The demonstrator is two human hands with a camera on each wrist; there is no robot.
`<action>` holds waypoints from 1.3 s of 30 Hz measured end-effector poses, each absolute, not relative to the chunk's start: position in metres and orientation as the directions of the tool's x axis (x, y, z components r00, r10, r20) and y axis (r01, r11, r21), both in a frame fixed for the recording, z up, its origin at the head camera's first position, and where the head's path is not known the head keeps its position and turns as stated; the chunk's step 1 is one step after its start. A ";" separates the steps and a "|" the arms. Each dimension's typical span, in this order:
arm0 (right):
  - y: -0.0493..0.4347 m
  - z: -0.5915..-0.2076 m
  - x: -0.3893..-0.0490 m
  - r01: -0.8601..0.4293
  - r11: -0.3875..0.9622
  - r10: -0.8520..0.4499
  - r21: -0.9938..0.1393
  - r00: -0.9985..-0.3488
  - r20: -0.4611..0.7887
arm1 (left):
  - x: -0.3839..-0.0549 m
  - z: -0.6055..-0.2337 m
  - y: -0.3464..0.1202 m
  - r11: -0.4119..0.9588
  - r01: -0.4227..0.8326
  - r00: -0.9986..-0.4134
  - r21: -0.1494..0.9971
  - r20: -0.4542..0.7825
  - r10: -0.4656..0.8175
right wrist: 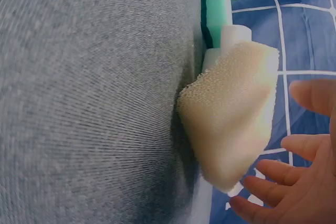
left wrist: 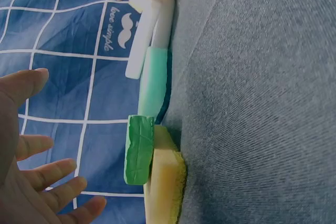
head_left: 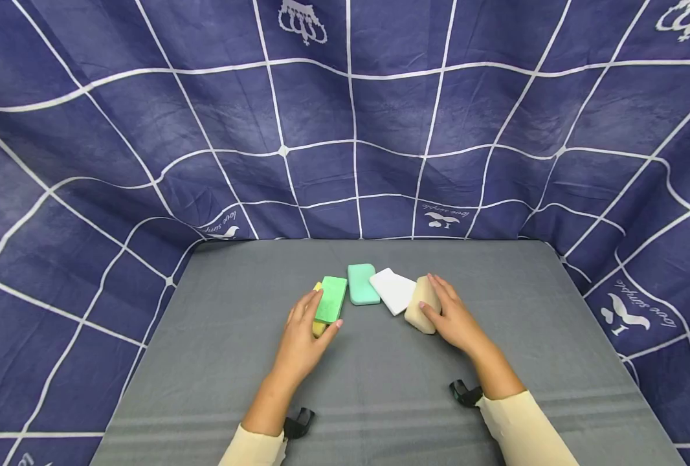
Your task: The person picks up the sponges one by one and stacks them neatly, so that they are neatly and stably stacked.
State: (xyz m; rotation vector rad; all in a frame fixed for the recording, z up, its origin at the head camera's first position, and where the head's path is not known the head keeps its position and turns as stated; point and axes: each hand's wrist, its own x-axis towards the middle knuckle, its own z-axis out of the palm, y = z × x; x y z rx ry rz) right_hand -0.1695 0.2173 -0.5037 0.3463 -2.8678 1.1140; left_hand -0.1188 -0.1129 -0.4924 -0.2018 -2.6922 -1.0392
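My left hand (head_left: 302,338) hovers with spread fingers beside a bright green rectangular block (head_left: 331,299). The block rests on a yellow sponge (left wrist: 167,184), partly covering it. In the left wrist view, a gap shows between my fingers and both pieces. On the right, my right hand (head_left: 454,318) is next to a cream-coloured sponge (right wrist: 233,111), which stands tilted against the white pieces. The right wrist view shows its thumb and fingers straight and apart from that sponge. A mint green sponge (head_left: 362,285) lies between the hands, beside two overlapping white blocks (head_left: 393,290).
All the pieces sit in a row on a grey cloth-covered table (head_left: 252,275). Behind it and at its sides hangs a dark blue curtain (head_left: 391,116) with white grid lines. A black strap mount (head_left: 466,393) sits at the right wrist, another (head_left: 300,422) at the left.
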 end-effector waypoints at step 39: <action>0.216 -0.504 -0.167 -0.057 0.732 -0.013 -0.679 -0.997 0.070 | -0.104 -0.498 -0.091 0.666 0.199 -0.980 0.719 0.168 0.112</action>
